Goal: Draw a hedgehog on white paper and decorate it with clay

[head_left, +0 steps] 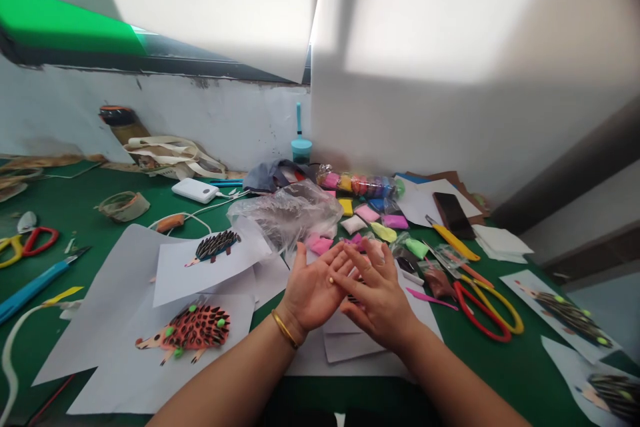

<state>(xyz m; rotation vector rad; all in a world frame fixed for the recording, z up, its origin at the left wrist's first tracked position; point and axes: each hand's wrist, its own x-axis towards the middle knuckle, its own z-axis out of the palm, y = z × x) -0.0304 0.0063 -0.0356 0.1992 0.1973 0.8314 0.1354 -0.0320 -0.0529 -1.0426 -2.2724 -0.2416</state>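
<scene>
Over white paper [350, 348], tiny round ball [331, 280] on left hand [311, 290], right hand [383, 300] spread (both grips released)

Bright daylight enters from behind the large white hanging sheets [210, 0], which glow strongly and carry soft grey shadows. The picture edges are stretched, and the right side looks blurred.

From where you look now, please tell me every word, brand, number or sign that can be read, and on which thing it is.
None can be read.
White device with cable: any marking too small to read.
Coloured packets: any print too blurred.
Phone: dark screen, no readable text.
</scene>
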